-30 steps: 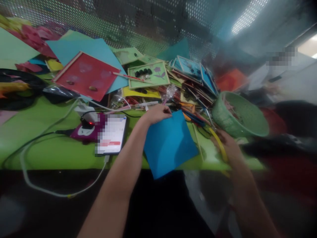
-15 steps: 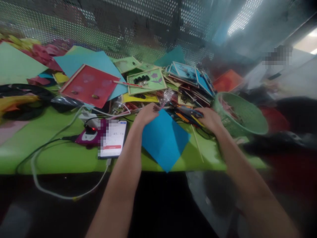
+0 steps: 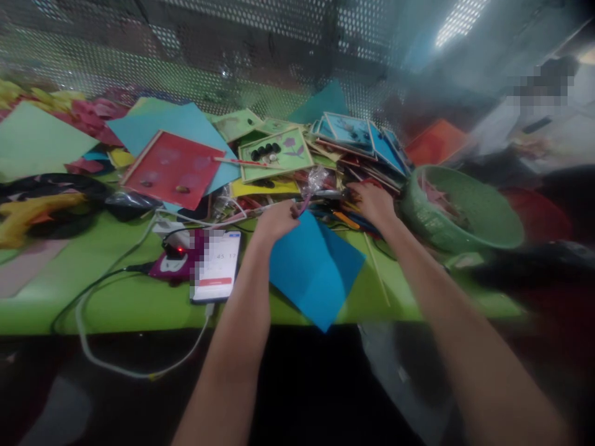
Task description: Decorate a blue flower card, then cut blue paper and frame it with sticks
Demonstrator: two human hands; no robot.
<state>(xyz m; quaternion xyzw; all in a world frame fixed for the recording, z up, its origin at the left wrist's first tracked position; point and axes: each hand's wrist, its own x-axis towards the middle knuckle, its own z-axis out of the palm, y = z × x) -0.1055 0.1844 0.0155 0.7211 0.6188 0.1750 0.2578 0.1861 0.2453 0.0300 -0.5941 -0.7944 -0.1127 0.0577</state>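
A blue paper sheet (image 3: pixel 316 272) hangs at a slant over the front of the green table, between my forearms. My left hand (image 3: pixel 279 220) is closed at the sheet's top corner, with a thin purple strip (image 3: pixel 304 203) by its fingertips. Among the tools and materials behind the sheet is my right hand (image 3: pixel 372 201), reaching in beside an orange-handled tool (image 3: pixel 346 220). Its fingers are bent and partly hidden in the pile, so what they touch is unclear. A thin stick (image 3: pixel 377 269) lies right of the sheet.
A phone (image 3: pixel 216 266) and a purple power strip (image 3: pixel 174 263) with cables lie at left. The green basket (image 3: pixel 465 207) stands at right. Framed pictures, including a red one (image 3: pixel 174 167), are heaped behind. A person is at the far right.
My right hand has moved left and slightly up, off the dark-handled tools at the pile's right end. My left hand still holds the blue sheet. The view has shifted slightly.
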